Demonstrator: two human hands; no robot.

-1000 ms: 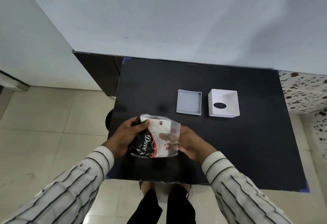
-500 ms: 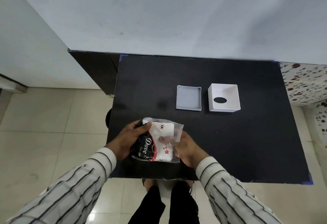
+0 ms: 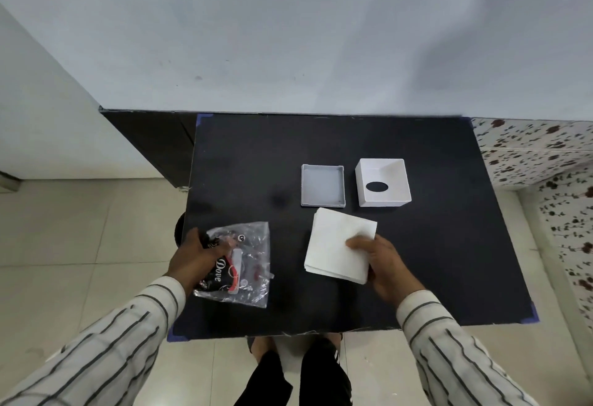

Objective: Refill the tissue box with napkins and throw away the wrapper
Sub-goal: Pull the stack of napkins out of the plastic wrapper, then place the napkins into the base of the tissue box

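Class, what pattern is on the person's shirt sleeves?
Dark stripes on cream sleeves, seen in the head view.

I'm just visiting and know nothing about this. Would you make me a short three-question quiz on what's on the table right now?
1. True or false: the napkin stack is already inside the white box.
2. Which of the hands holds the plastic wrapper? A) left hand B) right hand C) neither
3. Fill in: the grey tray lies to the ___ of the white box as seen in the picture.

Key:
1. False; the right hand holds the stack over the black table, nearer the person than the box.
2. A
3. left
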